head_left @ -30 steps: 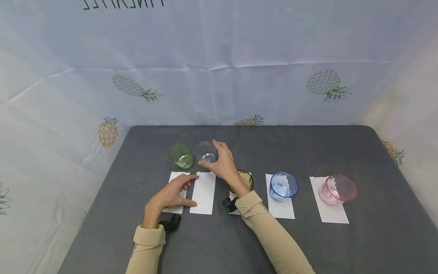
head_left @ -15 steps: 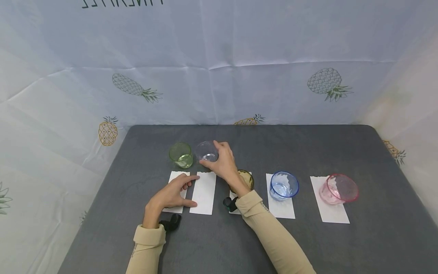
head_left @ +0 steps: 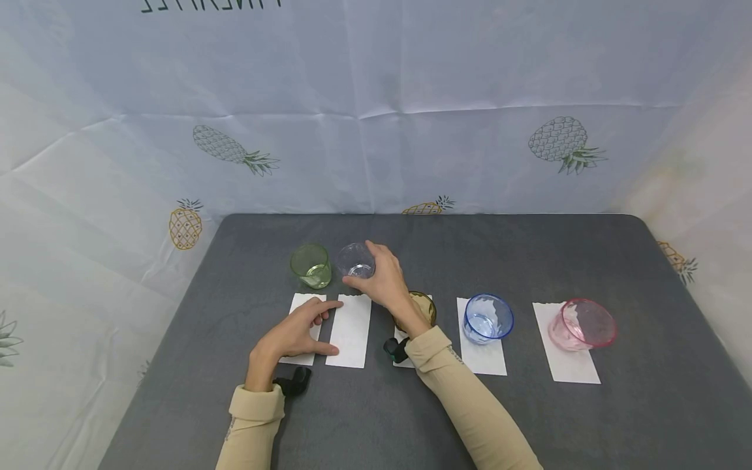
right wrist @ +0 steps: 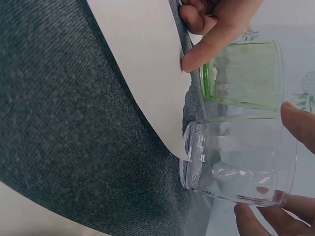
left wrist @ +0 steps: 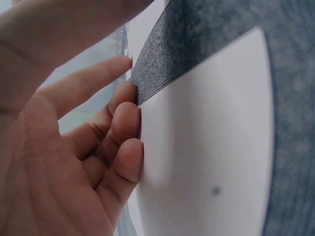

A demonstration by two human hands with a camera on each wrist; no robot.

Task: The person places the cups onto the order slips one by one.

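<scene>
Behind the row of paper strips, my right hand (head_left: 382,281) grips a clear glass (head_left: 354,262), thumb on the near side and fingers on the far side close to its rim. In the right wrist view the clear glass (right wrist: 241,162) is upright beside a green glass (right wrist: 246,73), its base just past a torn paper end. My left hand (head_left: 294,333) rests on two white paper strips. Its thumb and index finger are spread to the second strip (head_left: 350,333), while the other fingers, bent, touch the leftmost strip (left wrist: 206,162), which the hand partly covers.
A yellow glass (head_left: 424,305), partly hidden by my right forearm, stands on a third strip. Farther right, a blue glass (head_left: 487,320) and a pink glass (head_left: 578,326) stand on strips of their own. Pineapple-print cloth (head_left: 376,156) hangs behind the grey table (head_left: 529,254).
</scene>
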